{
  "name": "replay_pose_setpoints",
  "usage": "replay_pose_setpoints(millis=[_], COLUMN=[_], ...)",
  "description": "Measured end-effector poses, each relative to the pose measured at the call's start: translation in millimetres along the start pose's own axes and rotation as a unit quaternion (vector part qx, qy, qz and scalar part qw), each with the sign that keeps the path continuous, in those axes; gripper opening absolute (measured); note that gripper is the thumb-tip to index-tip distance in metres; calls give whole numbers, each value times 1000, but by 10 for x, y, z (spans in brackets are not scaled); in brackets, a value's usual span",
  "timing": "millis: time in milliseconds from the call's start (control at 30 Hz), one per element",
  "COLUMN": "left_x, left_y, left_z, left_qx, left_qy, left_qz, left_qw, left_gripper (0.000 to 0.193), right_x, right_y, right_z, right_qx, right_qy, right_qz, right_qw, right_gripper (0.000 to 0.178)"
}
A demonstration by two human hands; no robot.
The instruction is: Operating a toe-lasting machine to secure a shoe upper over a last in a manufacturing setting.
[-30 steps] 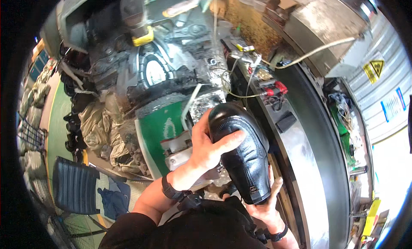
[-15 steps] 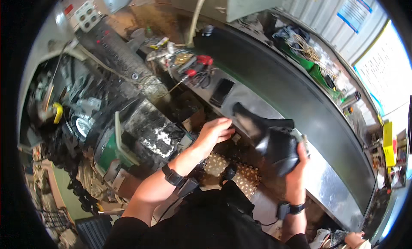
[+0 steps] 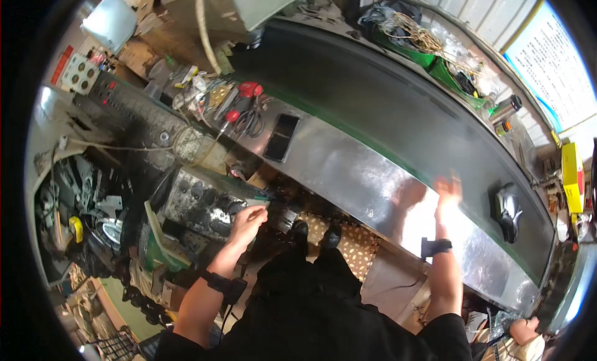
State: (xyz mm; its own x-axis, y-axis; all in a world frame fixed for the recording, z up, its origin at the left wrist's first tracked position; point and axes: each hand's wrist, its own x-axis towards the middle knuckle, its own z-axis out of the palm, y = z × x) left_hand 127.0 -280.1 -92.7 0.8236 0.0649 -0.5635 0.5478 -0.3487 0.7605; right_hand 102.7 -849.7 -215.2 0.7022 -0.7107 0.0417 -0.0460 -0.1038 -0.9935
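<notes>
Shoe [image 3: 509, 210] seeming stiff, slick, best held mid-body; my left fingers [image 3: 256, 212] hanging half-open, right fingers [image 3: 446, 186] blurred: can't tell.

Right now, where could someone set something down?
The shiny silver metal ledge has bare room between the black rectangular phone and the person's right hand. The wide dark belt looks bare left of the black leather shoe, beyond that hand. The ledge's left end is crowded with a red tool and dark coiled cable.

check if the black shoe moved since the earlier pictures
Yes: the black shoe has left the right hand and crossed the metal ledge, rightward, onto the dark belt.
</notes>
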Motion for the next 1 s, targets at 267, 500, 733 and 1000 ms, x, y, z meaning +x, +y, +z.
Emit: replay_pose_setpoints(millis=[267,500,733,1000], left_x=[900,1720,1877,1894], left_y=[892,1148,1609,1821], left_z=[1453,1489,1552,1684], left_qx=[127,272,530,692], left_qy=[-226,-323,-230,-293], left_qz=[247,307,487,437], left_qw=[934,853,655,495], left_gripper=[34,36,53,137], right_x=[-1309,-1672,-2150,-1441], right_y=[-543,-279,-646,-9], right_z=[1604,-168,-932,-313], right_qx=[-524,-614,-559,-528], right_qy=[-357,-231,-8,88], right_qz=[-349,-126,137,19], right_qw=[690,744,818,845], right_gripper=[99,101,89,75])
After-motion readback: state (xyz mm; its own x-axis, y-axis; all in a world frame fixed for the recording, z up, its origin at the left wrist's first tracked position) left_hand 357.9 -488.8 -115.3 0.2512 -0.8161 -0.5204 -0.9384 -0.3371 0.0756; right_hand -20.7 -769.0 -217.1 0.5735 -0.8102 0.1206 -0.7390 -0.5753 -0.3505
